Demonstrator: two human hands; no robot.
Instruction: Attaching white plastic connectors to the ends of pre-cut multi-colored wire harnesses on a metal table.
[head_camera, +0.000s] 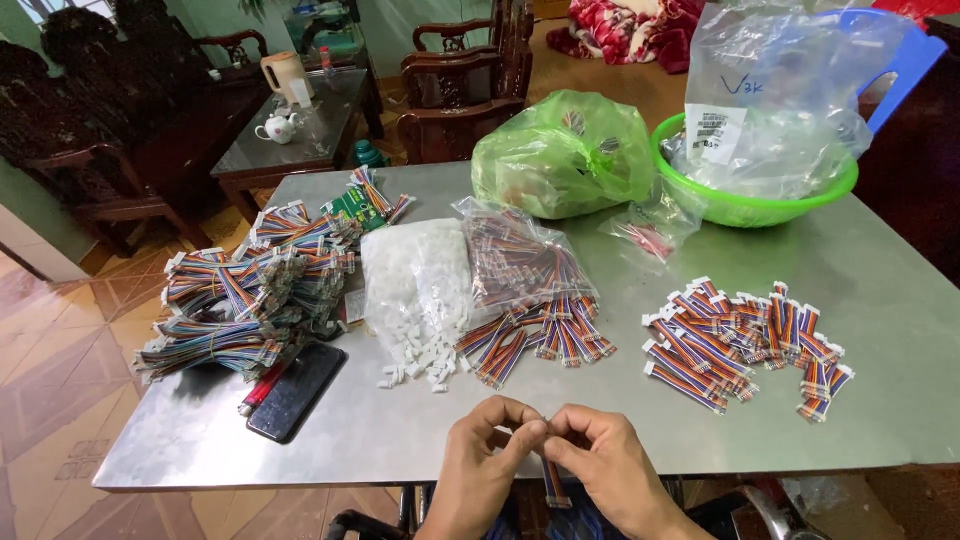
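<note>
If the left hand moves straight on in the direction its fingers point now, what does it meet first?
The left hand points rightward, fingertips pinching the striped ribbon cable. It would meet the right hand at once, since their fingertips appear already touching around that cable.

Two hands pinch a short ribbon cable at the near edge of a metal table.

The left hand (483, 462) and right hand (607, 468) meet fingertip to fingertip on the cable (553, 482), which hangs down between them. On the table (400, 440) lie a phone (297, 391), bundled cables (250, 300) at the left, a bag of white connectors (418, 290), a bag of cables (525, 290), and a loose cable pile (740, 345) at the right. Behind stand a green bag (565, 155) and a green basin (752, 208) holding clear bags.
</note>
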